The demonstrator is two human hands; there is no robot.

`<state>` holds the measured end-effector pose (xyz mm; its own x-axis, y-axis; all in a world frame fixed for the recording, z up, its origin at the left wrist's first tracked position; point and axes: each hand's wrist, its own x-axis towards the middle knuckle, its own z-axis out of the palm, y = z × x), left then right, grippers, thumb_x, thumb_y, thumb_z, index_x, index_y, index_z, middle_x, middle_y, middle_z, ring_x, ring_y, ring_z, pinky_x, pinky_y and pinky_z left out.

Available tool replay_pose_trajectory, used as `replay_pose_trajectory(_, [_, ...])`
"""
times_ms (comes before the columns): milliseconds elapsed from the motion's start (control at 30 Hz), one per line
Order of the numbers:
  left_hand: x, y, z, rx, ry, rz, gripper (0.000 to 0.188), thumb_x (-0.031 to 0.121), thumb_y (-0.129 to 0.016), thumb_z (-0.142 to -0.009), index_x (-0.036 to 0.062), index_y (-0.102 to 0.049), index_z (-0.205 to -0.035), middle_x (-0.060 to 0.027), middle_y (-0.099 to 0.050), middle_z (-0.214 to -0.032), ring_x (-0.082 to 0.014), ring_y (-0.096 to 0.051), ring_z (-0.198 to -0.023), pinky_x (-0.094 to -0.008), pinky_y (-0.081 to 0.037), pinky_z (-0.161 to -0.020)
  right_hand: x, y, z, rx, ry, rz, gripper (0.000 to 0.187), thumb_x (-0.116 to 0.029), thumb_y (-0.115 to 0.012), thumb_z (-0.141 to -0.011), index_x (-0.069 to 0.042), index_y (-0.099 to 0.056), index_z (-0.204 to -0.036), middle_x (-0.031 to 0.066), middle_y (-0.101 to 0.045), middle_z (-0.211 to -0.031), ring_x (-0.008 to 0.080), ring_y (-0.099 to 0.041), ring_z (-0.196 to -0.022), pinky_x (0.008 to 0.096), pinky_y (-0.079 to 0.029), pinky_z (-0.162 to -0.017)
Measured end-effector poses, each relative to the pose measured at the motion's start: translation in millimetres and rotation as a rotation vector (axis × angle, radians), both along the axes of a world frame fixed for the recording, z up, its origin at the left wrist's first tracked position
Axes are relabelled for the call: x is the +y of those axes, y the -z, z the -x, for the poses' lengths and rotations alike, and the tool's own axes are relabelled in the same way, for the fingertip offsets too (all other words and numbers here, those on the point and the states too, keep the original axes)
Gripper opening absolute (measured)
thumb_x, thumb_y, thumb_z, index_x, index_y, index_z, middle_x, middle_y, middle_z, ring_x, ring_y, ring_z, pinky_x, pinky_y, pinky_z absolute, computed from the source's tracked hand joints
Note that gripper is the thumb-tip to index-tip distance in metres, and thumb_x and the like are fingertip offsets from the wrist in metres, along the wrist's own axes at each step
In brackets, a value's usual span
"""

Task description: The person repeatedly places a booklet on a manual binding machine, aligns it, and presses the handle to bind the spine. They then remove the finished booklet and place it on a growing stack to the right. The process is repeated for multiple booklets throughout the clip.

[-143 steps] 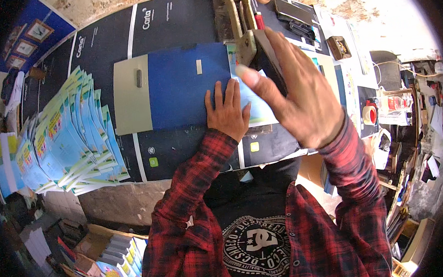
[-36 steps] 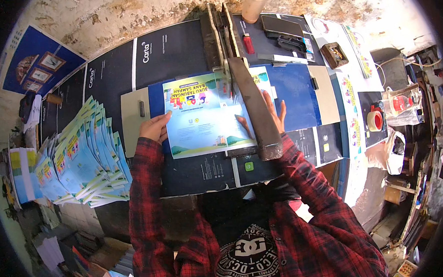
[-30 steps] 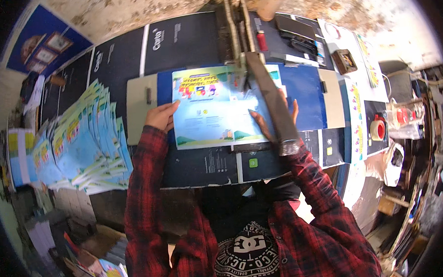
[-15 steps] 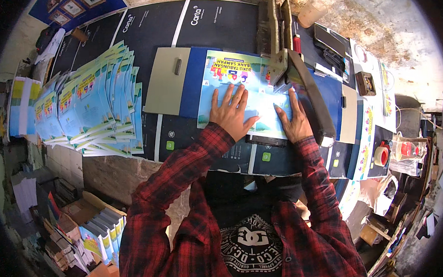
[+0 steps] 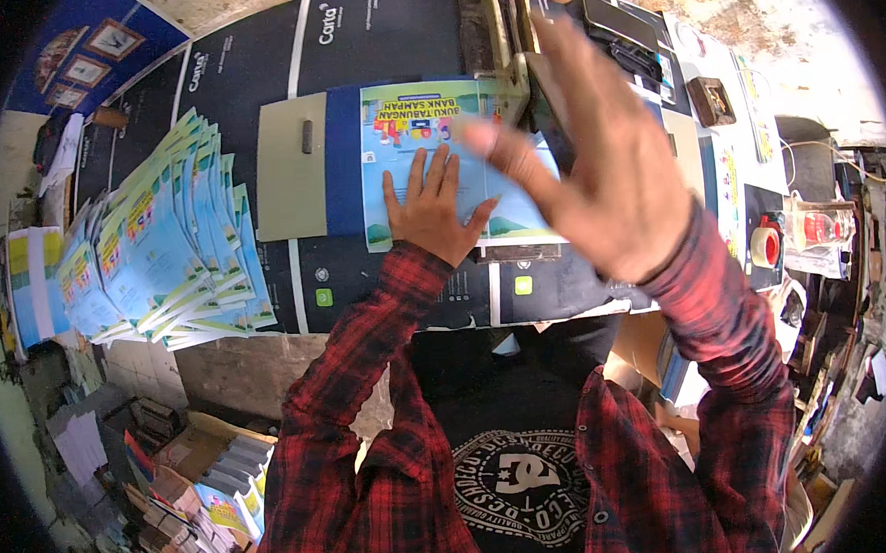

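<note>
My left hand (image 5: 430, 212) lies flat with fingers spread on a light-blue printed cover sheet (image 5: 506, 178), which has colourful drawings. Underneath is a dark blue board (image 5: 345, 161) with a beige panel (image 5: 292, 169) at its left. My right hand (image 5: 614, 187) is lifted above the table, near the camera and blurred by motion, its fingers stretched and thumb apart, holding nothing visible. Behind it stands a long-armed metal device (image 5: 498, 33), whose arm is mostly hidden by that hand.
Many similar covers (image 5: 165, 236) are fanned in a pile at the left, beside a banded stack (image 5: 35, 283). At the right are a roll of red tape (image 5: 765, 247), a small dark metal block (image 5: 711, 101) and a phone-like dark slab (image 5: 620, 22). Boxed booklets (image 5: 225, 508) stand low at left.
My right hand has left the sheet and risen up toward the camera. My left hand stays flat on the sheet. The whole view has shifted slightly.
</note>
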<state>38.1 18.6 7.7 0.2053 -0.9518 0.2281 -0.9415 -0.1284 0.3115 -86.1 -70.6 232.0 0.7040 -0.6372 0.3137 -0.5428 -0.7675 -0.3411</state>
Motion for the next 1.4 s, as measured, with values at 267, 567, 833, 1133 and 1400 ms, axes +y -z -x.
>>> replay_pose_trajectory(267, [-5,-6,3,0.049,0.048,0.028,0.083,0.064,-0.059,-0.082,0.0006,-0.052,-0.135,-0.0130,-0.043,-0.148,-0.0328,-0.031,-0.142,-0.0667,-0.012,-0.111,42,129,18,0.132,0.207,0.025,0.100,-0.051,-0.071,-0.077,-0.003,-0.025,-0.152,0.0220,-0.024,-0.157,0.0398,-0.020,-0.147,0.0561,-0.018,-0.115])
replay_pose_trajectory(567, [-7,-14,6,-0.041,0.032,-0.055,0.091,0.073,-0.053,-0.081,-0.0012,-0.048,-0.134,-0.0144,-0.042,-0.145,-0.0370,-0.034,-0.137,-0.0723,-0.019,-0.105,-38,50,63,-0.626,0.156,-0.622,0.055,-0.027,-0.066,-0.094,0.002,-0.047,-0.136,0.0192,-0.060,-0.127,0.0215,-0.059,-0.117,0.0313,-0.046,-0.097])
replay_pose_trajectory(833, [-6,-15,3,-0.029,0.036,-0.096,0.084,0.062,-0.060,-0.082,-0.0004,-0.046,-0.136,-0.0139,-0.034,-0.149,-0.0374,-0.028,-0.140,-0.0757,-0.018,-0.104,-42,218,133,-0.557,0.405,-0.619,0.058,-0.015,-0.068,-0.090,0.004,-0.039,-0.136,0.0164,-0.067,-0.107,0.0191,-0.065,-0.094,0.0309,-0.052,-0.083])
replay_pose_trajectory(1133, [10,-15,-28,-0.006,0.004,-0.120,0.086,0.064,-0.058,-0.083,-0.0002,-0.044,-0.138,-0.0134,-0.031,-0.152,-0.0364,-0.024,-0.143,-0.0775,-0.013,-0.105,-36,237,113,-0.692,0.400,-0.956,0.047,-0.016,-0.057,-0.093,-0.003,-0.046,-0.136,0.0064,-0.061,-0.119,0.0141,-0.057,-0.106,0.0295,-0.045,-0.091])
replay_pose_trajectory(1400, [18,-11,-50,-0.011,-0.035,-0.102,0.088,0.069,-0.058,-0.081,0.0030,-0.044,-0.138,-0.0131,-0.032,-0.152,-0.0358,-0.026,-0.144,-0.0761,-0.013,-0.106,-36,223,104,-0.449,0.417,-0.909,0.042,-0.030,-0.056,-0.093,-0.006,-0.062,-0.127,0.0062,-0.064,-0.115,0.0137,-0.057,-0.106,0.0275,-0.041,-0.090])
